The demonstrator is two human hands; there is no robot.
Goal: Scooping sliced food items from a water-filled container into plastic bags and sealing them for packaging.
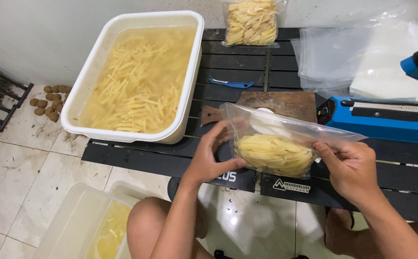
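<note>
Item-wise: left hand (211, 158) fingers curled, thumb pinching the clear bag of cut potato sticks (276, 152); right hand (348, 168) pinching its other edge — bag held level above the black slatted table (170, 163). White tub (134, 76) of sticks in water, blue sealer (386, 120); tiled floor (36, 163) below.

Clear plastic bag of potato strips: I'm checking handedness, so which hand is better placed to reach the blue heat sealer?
Right hand, probably: it holds the bag on the side beside the sealer.
</note>
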